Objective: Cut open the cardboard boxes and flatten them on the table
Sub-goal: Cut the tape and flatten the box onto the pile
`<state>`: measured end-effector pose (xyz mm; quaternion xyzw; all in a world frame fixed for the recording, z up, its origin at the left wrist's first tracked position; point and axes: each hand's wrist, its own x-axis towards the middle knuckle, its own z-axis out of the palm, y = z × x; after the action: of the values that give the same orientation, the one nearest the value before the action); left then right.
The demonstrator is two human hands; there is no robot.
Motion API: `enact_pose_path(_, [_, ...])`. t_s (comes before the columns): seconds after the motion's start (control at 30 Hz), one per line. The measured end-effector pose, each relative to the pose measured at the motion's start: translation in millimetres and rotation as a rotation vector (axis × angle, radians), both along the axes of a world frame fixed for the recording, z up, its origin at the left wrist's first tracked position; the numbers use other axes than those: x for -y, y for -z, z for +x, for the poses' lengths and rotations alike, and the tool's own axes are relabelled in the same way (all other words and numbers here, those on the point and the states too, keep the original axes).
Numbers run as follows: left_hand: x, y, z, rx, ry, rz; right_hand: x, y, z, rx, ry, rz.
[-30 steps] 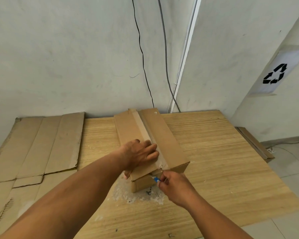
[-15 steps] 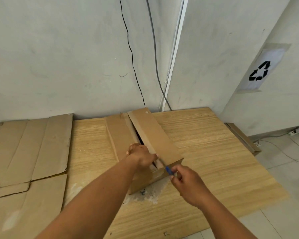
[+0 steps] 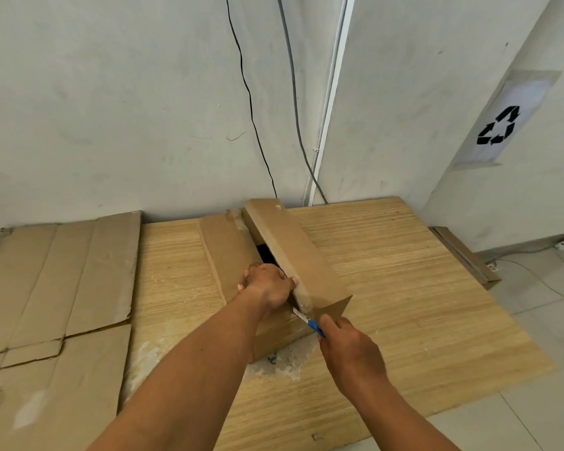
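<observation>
Since a second ago the right flap (image 3: 293, 252) of the cardboard box (image 3: 284, 333) has lifted off the seam. The left hand (image 3: 267, 284) has gone from pressing flat on top to curling its grip round that flap's near edge. The box sits centre frame on the desk (image 3: 420, 288), its long axis running from lower centre up toward the wall. The right hand (image 3: 349, 349) holds a blue knife (image 3: 311, 323) in a closed grip, with the blade pointing up-left at the flap's near corner, just below the left hand. Any remaining cut probably lies up-left of this grip, so the right hand is nearer. Flattened cardboard (image 3: 62, 288) lies at left.
</observation>
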<state>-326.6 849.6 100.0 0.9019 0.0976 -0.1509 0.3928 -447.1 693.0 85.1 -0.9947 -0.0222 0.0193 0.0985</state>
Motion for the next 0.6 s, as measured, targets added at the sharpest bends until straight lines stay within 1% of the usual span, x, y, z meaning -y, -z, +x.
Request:
enact_pose_path(0.07, [-0.2,-0.4,-1.1,-0.007,0.006,0.013,9.4,4.0,-2.9,-0.008,0.021,-0.033])
enact_pose_path(0.17, [-2.8,-6.1,0.2,-0.02,0.011,-0.053,46.8,6.1,-3.1,-0.009,0.208,0.016])
enact_pose_path(0.23, [-5.8,-12.0,1.5,-0.022,0.057,-0.103,74.3,10.2,-4.6,-0.03,0.227,-0.009])
enact_pose_path(0.27, [-7.1,-14.5,2.0,-0.022,0.088,-0.095,83.6,13.3,-5.6,-0.051,0.232,-0.006])
enact_pose_path(0.3, [-9.4,-17.5,1.8,-0.011,0.128,-0.021,88.6,17.6,-5.9,-0.077,0.255,0.018])
enact_pose_path(0.33, [-13.1,-19.9,0.5,0.007,0.197,0.137,89.4,22.9,-5.4,-0.107,0.287,0.064])
enact_pose_path(0.4, [-25.2,-18.5,-6.0,0.065,0.389,0.543,82.9,37.9,-1.8,-0.179,0.359,0.175])
enact_pose_path(0.43, [-32.2,-14.8,-10.7,0.088,0.478,0.662,77.6,47.1,0.6,-0.24,0.37,0.212])
enact_pose_path(0.47, [-39.9,-9.5,-15.1,0.086,0.546,0.713,70.3,55.3,3.0,-0.301,0.353,0.229])
enact_pose_path(0.5, [-46.7,-4.4,-19.4,0.068,0.583,0.724,63.5,63.5,6.1,-0.337,0.326,0.228])
enact_pose_path(0.53, [-51.7,-2.5,-23.3,0.054,0.598,0.726,57.1,64.2,9.3,-0.351,0.325,0.186])
enact_pose_path(0.57, [-56.6,-2.3,-26.7,0.039,0.598,0.738,51.0,62.0,14.1,-0.3,0.339,0.127])
enact_pose_path(0.6, [-60.8,-4.5,-29.6,0.039,0.598,0.767,45.4,54.8,20.1,-0.198,0.372,0.081])
